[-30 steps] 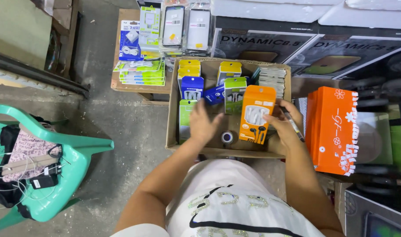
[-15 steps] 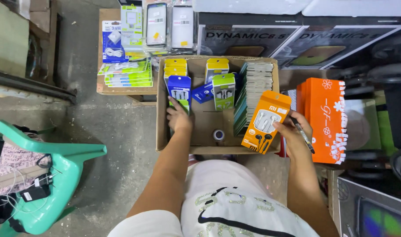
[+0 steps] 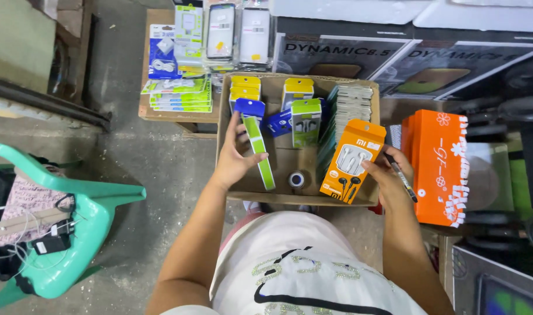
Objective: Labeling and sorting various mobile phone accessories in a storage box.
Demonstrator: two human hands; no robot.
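Observation:
I look down into an open cardboard carton on the floor in front of my lap. My left hand grips a slim green and white package, tilted up over the carton's left half. My right hand holds an orange earphone box upright at the carton's right edge, with a black marker pen between the same fingers. Inside the carton stand yellow packages, a blue one, a green one and a row of flat packs. A small tape roll lies on the carton floor.
Tall orange boxes stand right of the carton. Behind it are large black cartons and a low wooden stand stacked with packaged accessories. A teal plastic chair with cloth and cables sits at left on the concrete floor.
My left hand reached to the carton's left side and picked up the green and white package. My right hand carried the orange box from the carton's middle to its right edge.

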